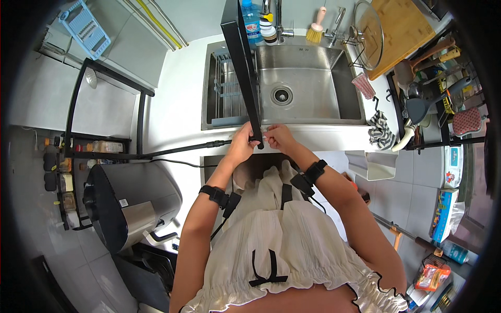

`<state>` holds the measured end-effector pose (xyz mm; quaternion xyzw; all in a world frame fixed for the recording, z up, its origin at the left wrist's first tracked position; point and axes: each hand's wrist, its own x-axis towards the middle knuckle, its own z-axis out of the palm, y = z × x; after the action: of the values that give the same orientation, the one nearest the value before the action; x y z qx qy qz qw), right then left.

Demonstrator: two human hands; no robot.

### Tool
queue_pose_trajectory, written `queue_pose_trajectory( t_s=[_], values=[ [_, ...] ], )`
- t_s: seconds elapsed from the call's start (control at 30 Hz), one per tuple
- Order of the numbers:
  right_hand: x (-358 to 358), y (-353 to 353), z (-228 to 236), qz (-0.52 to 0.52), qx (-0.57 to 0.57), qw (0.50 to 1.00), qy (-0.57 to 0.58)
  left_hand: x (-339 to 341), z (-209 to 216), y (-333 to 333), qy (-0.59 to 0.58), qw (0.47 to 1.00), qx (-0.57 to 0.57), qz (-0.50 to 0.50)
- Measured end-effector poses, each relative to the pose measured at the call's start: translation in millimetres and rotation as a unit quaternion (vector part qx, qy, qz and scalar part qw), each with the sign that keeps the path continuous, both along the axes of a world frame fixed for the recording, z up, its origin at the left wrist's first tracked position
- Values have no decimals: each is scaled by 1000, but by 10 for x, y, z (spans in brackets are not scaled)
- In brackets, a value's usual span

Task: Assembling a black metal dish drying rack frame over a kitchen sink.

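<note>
A black post [245, 68] of a metal rack frame rises in front of me across the sink, its lower end near the counter's front edge. My left hand [242, 143] is closed round that lower end, where a thin black bar [193, 148] meets it. This bar runs left to a black rectangular end frame [141, 122] standing at the counter's left side. Just right of the post's end, my right hand [279, 139] is closed in a pinch against it. Whatever small thing sits between those fingertips is too hidden to name.
Behind the post lies a steel sink [326, 117] with a grey drying rack [229, 83] in its left part. A blue bottle [252, 23] and a yellow brush [314, 32] stand at the back. A glass lid [368, 36] and cutting board [404, 31] lean right. A dark appliance [138, 182] stands left.
</note>
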<state>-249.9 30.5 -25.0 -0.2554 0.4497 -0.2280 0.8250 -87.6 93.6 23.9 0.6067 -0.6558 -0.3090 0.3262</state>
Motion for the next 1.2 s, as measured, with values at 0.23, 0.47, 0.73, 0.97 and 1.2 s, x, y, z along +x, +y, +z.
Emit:
queue_pose_trajectory(
  t_s=[0.23,0.47,0.73,0.97,1.2],
  values=[
    [-134,285,77,50,-592,779,201,39,-22,24,11,1000,-8,8],
    [-127,240,102,45,-647,738,186,37,211,7,23,1000,5,20],
    [-53,164,345,2,-80,997,6,107,178,-51,48,999,6,-4],
    [-89,161,418,76,-111,991,0,115,44,-78,60,998,21,8],
    [-53,208,446,105,-253,958,85,-4,29,-27,-1,997,-68,44]
  ],
)
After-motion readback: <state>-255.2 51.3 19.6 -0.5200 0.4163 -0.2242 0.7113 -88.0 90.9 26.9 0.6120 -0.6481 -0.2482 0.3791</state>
